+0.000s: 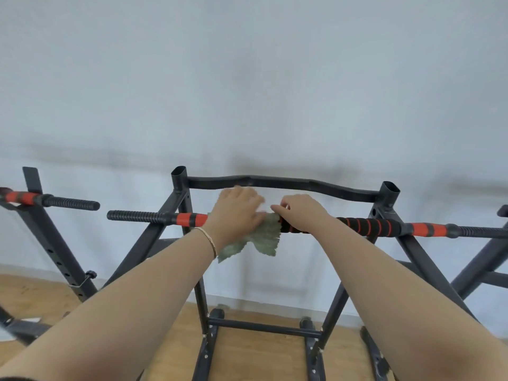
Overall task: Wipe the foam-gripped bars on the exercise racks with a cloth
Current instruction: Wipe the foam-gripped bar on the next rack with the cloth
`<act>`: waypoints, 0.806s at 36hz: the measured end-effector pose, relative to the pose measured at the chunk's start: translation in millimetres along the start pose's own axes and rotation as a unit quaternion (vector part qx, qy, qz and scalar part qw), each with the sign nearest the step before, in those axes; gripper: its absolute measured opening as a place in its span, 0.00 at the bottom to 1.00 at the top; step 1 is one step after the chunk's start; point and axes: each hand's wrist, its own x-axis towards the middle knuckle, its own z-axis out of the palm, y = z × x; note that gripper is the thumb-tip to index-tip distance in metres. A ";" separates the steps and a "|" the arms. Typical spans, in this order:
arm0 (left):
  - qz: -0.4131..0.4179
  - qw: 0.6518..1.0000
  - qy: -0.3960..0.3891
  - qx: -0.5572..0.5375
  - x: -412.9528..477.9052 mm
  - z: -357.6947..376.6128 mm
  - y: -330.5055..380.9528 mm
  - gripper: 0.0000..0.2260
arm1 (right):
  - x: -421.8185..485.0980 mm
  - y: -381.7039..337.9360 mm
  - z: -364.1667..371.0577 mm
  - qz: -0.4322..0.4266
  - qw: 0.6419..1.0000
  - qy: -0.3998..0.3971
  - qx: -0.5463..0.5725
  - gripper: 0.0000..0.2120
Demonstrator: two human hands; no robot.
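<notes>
A black bar with red and black foam grips (368,226) runs across the dark exercise rack (180,188) at chest height. A green cloth (261,237) is draped over the bar's middle and hangs below it. My left hand (236,213) lies on top of the cloth and presses it against the bar. Just to its right, my right hand (299,213) is curled over the foam grip and holds the bar at the cloth's edge. The stretch of bar beneath both hands is hidden.
A curved black crossbar (280,182) runs behind the hands between two uprights. A second rack with a red-gripped bar (49,200) stands at the left, and more frame tubes (478,259) at the right. White wall behind, wooden floor (247,356) below.
</notes>
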 end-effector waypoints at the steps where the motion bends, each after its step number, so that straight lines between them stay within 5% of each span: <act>1: 0.034 0.998 -0.044 0.002 -1.6 3.0 7.8 0.23 | -0.1 2.6 0.8 0.012 0.999 -0.028 -0.037 0.25; 5: 0.009 0.993 -0.111 0.033 -1.0 8.8 20.1 0.21 | -3.5 2.1 -0.5 0.037 0.993 -0.082 -0.072 0.30; 9: -0.019 0.993 -0.104 0.054 6.6 9.2 17.8 0.24 | -2.6 3.5 1.0 0.015 0.995 -0.062 -0.080 0.22; 12: -0.033 0.992 -0.109 0.046 8.3 8.8 16.9 0.23 | -7.0 8.3 5.5 -0.059 0.987 0.009 -0.151 0.03; 15: -0.001 0.989 -0.128 0.077 10.0 4.4 12.0 0.16 | -20.1 13.1 17.8 -0.075 0.979 0.069 -0.177 0.05; 18: -0.059 0.985 -0.153 0.059 10.0 6.5 2.6 0.24 | -29.0 24.3 37.8 -0.095 0.957 0.224 -0.161 0.15; 20: -0.043 0.987 -0.139 0.072 7.5 9.7 1.1 0.24 | -32.2 24.9 42.1 -0.114 0.948 0.259 -0.149 0.18; 24: -0.009 0.989 -0.117 0.086 -1.3 11.4 4.8 0.17 | -27.1 14.2 28.2 -0.082 0.961 0.157 -0.211 0.15; 29: -0.051 0.989 -0.093 0.100 -5.8 10.5 10.8 0.20 | -0.6 -0.5 3.4 0.050 0.993 -0.069 -0.081 0.19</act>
